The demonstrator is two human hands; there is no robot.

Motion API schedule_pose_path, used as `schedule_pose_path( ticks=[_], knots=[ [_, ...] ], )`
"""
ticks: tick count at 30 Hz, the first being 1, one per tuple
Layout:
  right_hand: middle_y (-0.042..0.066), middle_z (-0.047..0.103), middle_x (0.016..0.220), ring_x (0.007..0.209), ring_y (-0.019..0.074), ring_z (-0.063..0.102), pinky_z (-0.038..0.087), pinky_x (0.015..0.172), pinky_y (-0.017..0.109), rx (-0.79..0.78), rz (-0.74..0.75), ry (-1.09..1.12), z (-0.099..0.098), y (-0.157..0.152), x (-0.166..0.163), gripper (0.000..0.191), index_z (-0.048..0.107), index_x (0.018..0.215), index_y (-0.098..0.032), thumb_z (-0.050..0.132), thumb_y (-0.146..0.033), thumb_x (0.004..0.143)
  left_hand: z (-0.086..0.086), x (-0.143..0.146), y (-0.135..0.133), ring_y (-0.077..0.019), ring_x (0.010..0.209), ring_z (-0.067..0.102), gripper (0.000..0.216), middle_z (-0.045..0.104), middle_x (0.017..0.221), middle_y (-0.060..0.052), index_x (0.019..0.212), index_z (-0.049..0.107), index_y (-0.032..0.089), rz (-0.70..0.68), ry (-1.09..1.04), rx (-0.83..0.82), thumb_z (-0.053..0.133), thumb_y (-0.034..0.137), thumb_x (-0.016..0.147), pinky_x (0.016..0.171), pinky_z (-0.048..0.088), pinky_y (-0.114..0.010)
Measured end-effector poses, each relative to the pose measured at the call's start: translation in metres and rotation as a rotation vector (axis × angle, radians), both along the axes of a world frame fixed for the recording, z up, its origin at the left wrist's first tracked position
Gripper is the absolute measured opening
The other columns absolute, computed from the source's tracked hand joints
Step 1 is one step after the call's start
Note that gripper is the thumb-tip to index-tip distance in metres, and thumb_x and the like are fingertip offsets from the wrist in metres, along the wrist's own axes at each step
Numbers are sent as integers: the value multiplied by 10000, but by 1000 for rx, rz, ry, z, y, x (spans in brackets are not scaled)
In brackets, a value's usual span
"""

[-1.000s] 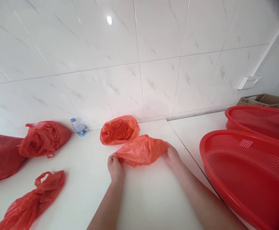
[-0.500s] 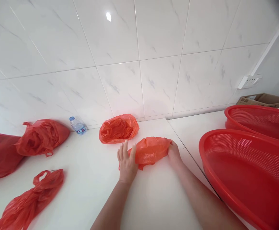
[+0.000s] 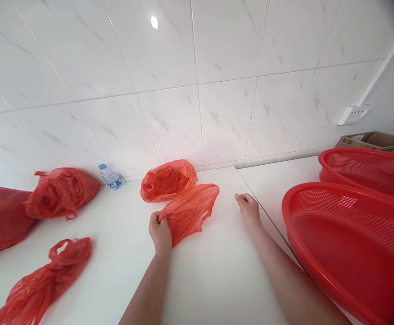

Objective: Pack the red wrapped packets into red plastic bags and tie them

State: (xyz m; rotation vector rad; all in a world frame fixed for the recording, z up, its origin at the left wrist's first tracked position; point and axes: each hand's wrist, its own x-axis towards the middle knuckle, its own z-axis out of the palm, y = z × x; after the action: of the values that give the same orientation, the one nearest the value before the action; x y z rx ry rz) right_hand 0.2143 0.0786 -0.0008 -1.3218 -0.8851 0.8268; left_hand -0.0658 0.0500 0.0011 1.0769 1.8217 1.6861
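Observation:
A thin red plastic bag (image 3: 190,212) hangs over the white table from my left hand (image 3: 160,230), whose fingers pinch its left edge. Its free side spreads to the upper right and looks loose. My right hand (image 3: 249,208) is a short way to the right of the bag, apart from it, fingers curled together with nothing visible in them. Just behind the held bag, a second red plastic bag (image 3: 168,180) stands with its mouth turned open and its rim folded outward, near the wall.
On the right are two red perforated plastic baskets (image 3: 295,225) and a cardboard box (image 3: 380,141). A small water bottle (image 3: 111,177) stands by the tiled wall. Filled red bags (image 3: 85,185) lie at left, with a knotted red bag (image 3: 48,284) in front.
My right hand has let go of the bag's right end. My left hand, open before, has closed on the left edge and moved left, and the bag has swung into a slanted, looser shape.

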Motion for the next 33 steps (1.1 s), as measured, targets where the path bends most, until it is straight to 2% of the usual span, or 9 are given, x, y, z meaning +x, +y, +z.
schedule_pose_path(
  ticks=[5, 10, 12, 15, 19, 22, 27, 30, 33],
  knots=[
    [-44, 465, 535, 444, 87, 326, 257, 431, 232, -1, 21, 10, 1, -5, -4, 372, 553, 697, -200, 569, -568, 749, -1, 2, -1, -112, 558, 434, 147, 523, 680, 27, 772, 523, 199, -33, -111, -16, 542, 344, 758, 520, 389, -232],
    [33, 659, 790, 659, 166, 595, 456, 567, 262, 51, 561, 83, 5, -21, -47, 360, 636, 933, -211, 692, -464, 683, -3, 26, -7, -93, 529, 451, 170, 521, 666, 45, 747, 476, 202, -180, -189, -18, 607, 305, 710, 520, 404, -212],
    [34, 673, 830, 805, 209, 623, 491, 690, 310, 56, 619, 40, 4, -22, -58, 305, 658, 907, -220, 740, -329, 634, -4, 35, -10, -95, 541, 480, 203, 535, 674, 42, 753, 472, 200, -340, -262, -25, 624, 328, 710, 528, 417, -211],
    [26, 682, 829, 835, 211, 623, 492, 722, 325, 12, 506, -10, 1, -16, -53, 212, 668, 833, -219, 703, -223, 624, -5, 36, -11, -91, 536, 478, 214, 519, 659, 45, 755, 461, 197, -469, -388, -16, 595, 362, 748, 514, 410, -204],
    [1, 656, 724, 625, 149, 586, 442, 516, 241, -32, 194, 30, 1, -2, -16, 268, 638, 836, -200, 652, -155, 572, -8, 17, -2, -86, 585, 486, 123, 498, 688, 39, 767, 451, 192, -138, -379, 66, 509, 299, 786, 538, 418, -198],
    [-29, 605, 640, 519, 111, 513, 353, 416, 205, -63, 60, 32, 1, 4, 7, 316, 617, 869, -206, 619, -148, 559, -9, 5, 4, -96, 663, 520, 121, 508, 760, 27, 803, 446, 196, -67, -362, 97, 489, 310, 802, 635, 474, -247],
    [-27, 610, 640, 535, 113, 506, 368, 432, 208, -97, 88, 33, -1, 5, 13, 270, 639, 807, -209, 584, -144, 551, -4, 15, -1, -181, 934, 556, 386, 555, 1056, -56, 1091, 493, 223, -81, -154, 69, 632, 288, 737, 832, 475, -355],
    [-29, 619, 638, 551, 123, 532, 391, 465, 216, -109, 169, 45, 1, 3, 10, 282, 651, 783, -208, 532, -117, 543, 1, 26, -8, -256, 1257, 386, 694, 391, 1348, -116, 1332, 339, 245, -70, 172, 158, 657, 247, 715, 1029, 351, -434],
    [-19, 642, 663, 603, 146, 579, 425, 514, 229, -103, 225, 69, 6, -1, 11, 291, 658, 780, -207, 519, -107, 544, 4, 30, -10, -275, 1342, 271, 686, 317, 1426, -115, 1343, 360, 252, -88, 321, 250, 643, 238, 717, 1070, 294, -449]
  ],
)
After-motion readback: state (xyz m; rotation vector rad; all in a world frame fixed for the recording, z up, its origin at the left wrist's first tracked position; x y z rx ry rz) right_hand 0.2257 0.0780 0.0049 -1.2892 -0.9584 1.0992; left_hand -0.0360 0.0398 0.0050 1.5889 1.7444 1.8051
